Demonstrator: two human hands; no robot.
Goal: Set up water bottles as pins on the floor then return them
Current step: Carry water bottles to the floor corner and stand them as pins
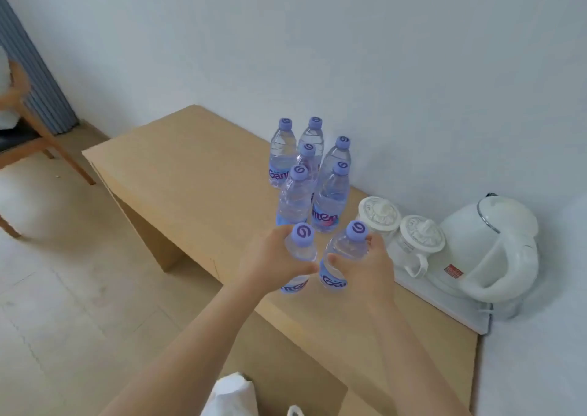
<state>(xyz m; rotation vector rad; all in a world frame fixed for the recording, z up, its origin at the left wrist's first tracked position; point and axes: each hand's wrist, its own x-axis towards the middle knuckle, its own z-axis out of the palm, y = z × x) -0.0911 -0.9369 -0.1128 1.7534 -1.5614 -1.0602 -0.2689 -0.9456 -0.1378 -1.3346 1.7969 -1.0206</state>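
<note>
Your left hand grips one water bottle just below its purple cap, fingers curled round the shoulder, and your right hand grips a second bottle the same way. The two held bottles stand upright, close side by side, near the front edge of the low wooden table — whether their bases touch the tabletop cannot be told.

Behind them six more capped bottles stand upright in a tight cluster on the table near the white wall.

Just to the right, on a white tray, sit two lidded white cups and a white electric kettle. At the far left, a wooden chair stands on the pale tiled floor.
</note>
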